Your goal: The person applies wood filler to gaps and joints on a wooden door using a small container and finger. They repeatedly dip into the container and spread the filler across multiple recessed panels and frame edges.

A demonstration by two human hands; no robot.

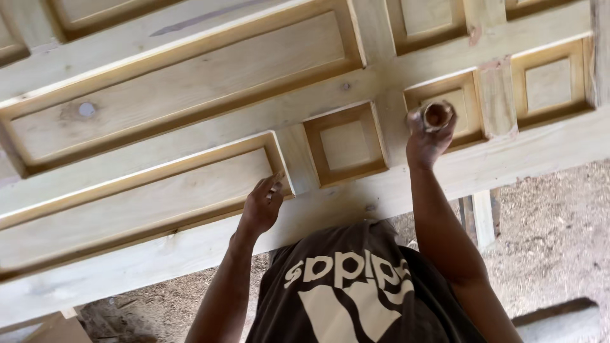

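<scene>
A large pale wooden door (190,95) with raised rectangular and square panels lies flat in front of me. My left hand (260,208) rests on its near rail, fingertips pressing a small light object, too small to identify, against the corner of a long panel's moulding (279,166). My right hand (427,141) is raised over a small square panel (445,105) and grips a small round container (436,115) with a brown inside, its mouth turned toward me. My dark printed shirt (356,286) fills the bottom middle.
Another square panel (345,143) sits between my two hands. Beyond the door's near edge is ground covered in sawdust (553,235). A wooden support leg (481,217) stands under the door at right, and a timber piece (559,317) lies at bottom right.
</scene>
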